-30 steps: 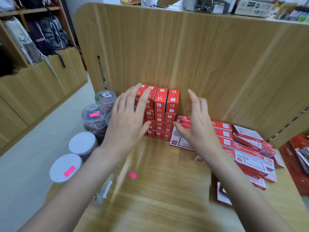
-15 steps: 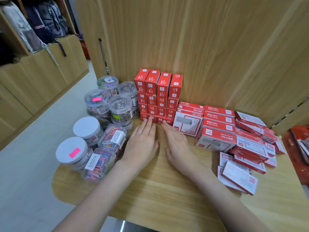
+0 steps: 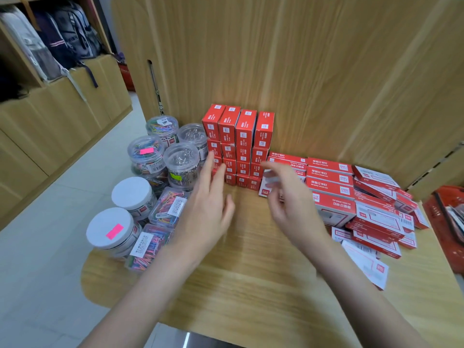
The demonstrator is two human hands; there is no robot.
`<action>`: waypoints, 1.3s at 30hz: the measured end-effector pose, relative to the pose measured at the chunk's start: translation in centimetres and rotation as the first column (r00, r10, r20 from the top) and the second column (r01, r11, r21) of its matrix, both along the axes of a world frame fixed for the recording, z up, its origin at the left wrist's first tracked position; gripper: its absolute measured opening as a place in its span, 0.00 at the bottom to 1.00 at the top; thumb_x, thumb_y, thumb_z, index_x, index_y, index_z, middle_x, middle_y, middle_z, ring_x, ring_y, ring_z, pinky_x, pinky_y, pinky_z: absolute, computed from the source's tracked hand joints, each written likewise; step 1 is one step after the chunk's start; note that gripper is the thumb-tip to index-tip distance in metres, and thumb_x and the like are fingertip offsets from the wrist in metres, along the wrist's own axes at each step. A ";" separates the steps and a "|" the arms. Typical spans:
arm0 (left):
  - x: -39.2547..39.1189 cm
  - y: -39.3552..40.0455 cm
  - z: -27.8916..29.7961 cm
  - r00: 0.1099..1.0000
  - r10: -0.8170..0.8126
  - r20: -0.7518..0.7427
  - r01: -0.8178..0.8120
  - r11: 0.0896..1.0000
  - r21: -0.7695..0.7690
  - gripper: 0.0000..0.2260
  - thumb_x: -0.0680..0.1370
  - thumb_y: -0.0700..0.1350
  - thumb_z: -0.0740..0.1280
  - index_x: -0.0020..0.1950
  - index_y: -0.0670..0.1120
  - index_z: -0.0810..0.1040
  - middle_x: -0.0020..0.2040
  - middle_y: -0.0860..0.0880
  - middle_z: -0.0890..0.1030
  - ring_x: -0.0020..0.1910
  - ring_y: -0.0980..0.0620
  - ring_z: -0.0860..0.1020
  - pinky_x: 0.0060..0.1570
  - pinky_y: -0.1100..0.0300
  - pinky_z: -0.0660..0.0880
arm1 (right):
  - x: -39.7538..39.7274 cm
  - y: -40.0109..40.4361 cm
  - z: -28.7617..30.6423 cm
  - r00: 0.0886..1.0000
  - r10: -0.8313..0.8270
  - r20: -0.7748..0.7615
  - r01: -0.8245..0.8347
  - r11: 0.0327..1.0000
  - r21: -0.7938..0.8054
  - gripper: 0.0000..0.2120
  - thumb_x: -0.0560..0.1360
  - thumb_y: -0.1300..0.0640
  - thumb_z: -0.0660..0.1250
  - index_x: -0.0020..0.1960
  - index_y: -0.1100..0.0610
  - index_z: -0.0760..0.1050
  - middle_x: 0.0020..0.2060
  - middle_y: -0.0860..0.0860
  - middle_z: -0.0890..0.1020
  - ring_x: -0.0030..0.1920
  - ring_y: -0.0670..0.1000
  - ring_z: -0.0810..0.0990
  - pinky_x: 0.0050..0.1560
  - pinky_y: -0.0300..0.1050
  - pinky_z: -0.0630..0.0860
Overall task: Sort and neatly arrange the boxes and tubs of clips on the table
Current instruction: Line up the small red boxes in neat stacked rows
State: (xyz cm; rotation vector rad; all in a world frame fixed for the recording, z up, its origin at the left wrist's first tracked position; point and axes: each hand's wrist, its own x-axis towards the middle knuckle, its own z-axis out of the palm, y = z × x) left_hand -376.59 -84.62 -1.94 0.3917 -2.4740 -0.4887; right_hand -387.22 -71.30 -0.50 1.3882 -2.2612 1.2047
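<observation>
Both hands have lifted off the counter point(image 3: 251, 285), the left hand point(image 3: 208, 209) and right hand point(image 3: 291, 204) now apart, fingers loose, holding nothing, so the stack of small red boxes point(image 3: 238, 144) just ahead looks tidy.

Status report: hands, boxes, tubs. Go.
Left hand open, right hand open, both holding nothing. Small red boxes stacked against the wall. Tubs grouped left; flat boxes right, untidy.

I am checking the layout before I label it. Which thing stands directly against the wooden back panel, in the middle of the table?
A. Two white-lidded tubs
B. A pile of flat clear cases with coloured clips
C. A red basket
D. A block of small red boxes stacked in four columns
D: the block of small red boxes stands in four columns against the back panel, while the white-lidded tubs sit near the left front edge.
</observation>
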 end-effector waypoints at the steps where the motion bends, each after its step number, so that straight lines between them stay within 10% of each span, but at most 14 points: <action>1: -0.2 -0.1 0.6 0.999 0.011 -0.030 -0.010 1.000 0.011 0.24 0.75 0.44 0.57 0.69 0.34 0.64 0.74 0.37 0.57 0.71 0.42 0.63 0.66 0.63 0.56 | -0.4 -0.1 1.0 0.999 -0.033 -0.012 0.032 0.997 -0.065 0.22 0.69 0.72 0.56 0.63 0.63 0.69 0.54 0.56 0.75 0.55 0.49 0.74 0.56 0.33 0.67; 10: -2.4 -1.3 2.2 1.000 0.021 0.015 -0.021 1.000 -0.004 0.29 0.74 0.38 0.65 0.74 0.39 0.59 0.76 0.38 0.46 0.74 0.40 0.53 0.69 0.53 0.56 | -2.6 -2.2 3.2 0.996 -0.051 0.066 0.054 0.997 -0.047 0.27 0.71 0.73 0.57 0.69 0.59 0.65 0.63 0.56 0.67 0.62 0.49 0.70 0.63 0.46 0.70; 20: -2.4 -0.8 1.8 0.997 0.008 0.073 -0.006 1.000 -0.030 0.30 0.74 0.39 0.65 0.74 0.38 0.57 0.75 0.37 0.44 0.74 0.38 0.52 0.68 0.49 0.59 | -2.9 -1.5 3.9 0.986 -0.039 0.159 0.050 0.997 -0.064 0.26 0.72 0.73 0.57 0.68 0.58 0.66 0.57 0.52 0.71 0.53 0.43 0.74 0.55 0.32 0.72; 25: -1.7 0.1 1.2 0.999 -0.040 0.003 0.040 0.998 -0.051 0.26 0.73 0.37 0.62 0.71 0.36 0.63 0.75 0.37 0.55 0.72 0.40 0.61 0.66 0.54 0.62 | -5.2 2.1 4.4 0.984 -0.168 -0.062 0.178 0.950 0.255 0.15 0.74 0.67 0.61 0.60 0.62 0.73 0.53 0.57 0.77 0.55 0.56 0.75 0.57 0.45 0.69; 29: -1.3 2.1 -0.7 0.977 -0.183 0.110 0.193 0.978 -0.081 0.23 0.72 0.41 0.58 0.67 0.37 0.69 0.70 0.40 0.67 0.68 0.42 0.67 0.68 0.52 0.63 | -5.9 2.5 4.0 0.969 -0.168 -0.179 0.244 0.732 0.636 0.23 0.72 0.52 0.68 0.64 0.59 0.69 0.56 0.56 0.75 0.57 0.58 0.70 0.56 0.51 0.68; 39: -4.1 3.6 -3.2 0.906 -0.227 0.356 0.253 0.967 -0.028 0.26 0.72 0.41 0.63 0.70 0.39 0.67 0.71 0.43 0.67 0.66 0.43 0.67 0.65 0.48 0.67 | -5.5 -0.4 2.7 0.860 -0.280 -0.427 0.500 0.630 0.595 0.30 0.65 0.52 0.74 0.60 0.57 0.63 0.58 0.56 0.68 0.59 0.58 0.66 0.54 0.53 0.64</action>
